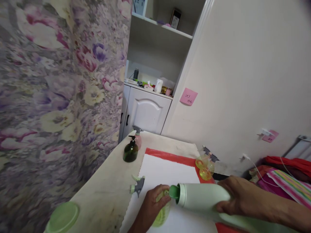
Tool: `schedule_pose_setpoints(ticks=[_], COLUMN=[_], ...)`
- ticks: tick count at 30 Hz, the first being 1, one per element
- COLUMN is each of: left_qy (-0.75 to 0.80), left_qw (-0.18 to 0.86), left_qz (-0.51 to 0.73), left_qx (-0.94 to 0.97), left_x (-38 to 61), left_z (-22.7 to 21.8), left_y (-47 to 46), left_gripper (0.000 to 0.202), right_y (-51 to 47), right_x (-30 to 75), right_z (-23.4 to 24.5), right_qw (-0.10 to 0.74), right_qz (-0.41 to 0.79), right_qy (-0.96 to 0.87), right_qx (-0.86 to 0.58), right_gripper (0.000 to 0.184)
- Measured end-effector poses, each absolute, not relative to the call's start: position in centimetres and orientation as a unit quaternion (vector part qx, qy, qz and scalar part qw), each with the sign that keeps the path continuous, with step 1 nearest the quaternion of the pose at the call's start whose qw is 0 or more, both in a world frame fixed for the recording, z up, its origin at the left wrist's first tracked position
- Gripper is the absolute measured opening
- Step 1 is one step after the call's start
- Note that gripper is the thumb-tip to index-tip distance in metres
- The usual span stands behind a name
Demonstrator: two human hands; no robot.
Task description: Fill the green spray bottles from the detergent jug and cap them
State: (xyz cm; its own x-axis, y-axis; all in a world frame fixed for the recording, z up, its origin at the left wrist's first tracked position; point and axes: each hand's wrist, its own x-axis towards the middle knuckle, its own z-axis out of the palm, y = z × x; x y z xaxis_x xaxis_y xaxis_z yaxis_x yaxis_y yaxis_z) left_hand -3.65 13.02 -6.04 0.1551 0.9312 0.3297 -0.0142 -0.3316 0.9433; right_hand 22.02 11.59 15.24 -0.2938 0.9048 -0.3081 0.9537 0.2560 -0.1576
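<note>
My left hand [156, 200] is wrapped around the neck of a clear spray bottle [161, 216] that has yellow-green liquid in its lower part. My right hand [236, 197] grips a large pale green jug [201, 195], tipped nearly level to the left. The jug's green spout [174, 192] sits right at the mouth of the spray bottle; whether liquid is flowing I cannot tell. A loose grey and green spray head [138, 185] lies left of my left hand. A round light green cap [63, 215] is at the lower left.
White paper with a red border [170, 165] covers part of the table [104, 184]. A dark green pump bottle [130, 151] and a pink spray bottle [138, 139] stand at the back left. Two spray bottles with yellow liquid [206, 173] stand at the right, near the wall.
</note>
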Motion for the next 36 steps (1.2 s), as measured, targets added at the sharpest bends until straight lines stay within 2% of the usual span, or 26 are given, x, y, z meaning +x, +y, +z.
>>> schedule_pose_setpoints(ticks=[36], left_qy=[0.385], left_qw=[0.443], left_qz=[0.530], left_qx=[0.613], left_x=[-3.58], left_z=[-6.18], left_y=[13.08], left_gripper=[0.022], right_y=[11.84], right_x=[22.33], right_z=[15.46], right_qw=[0.069], right_qz=[-0.187], right_qy=[0.799], right_qx=[0.567], right_gripper=[0.024])
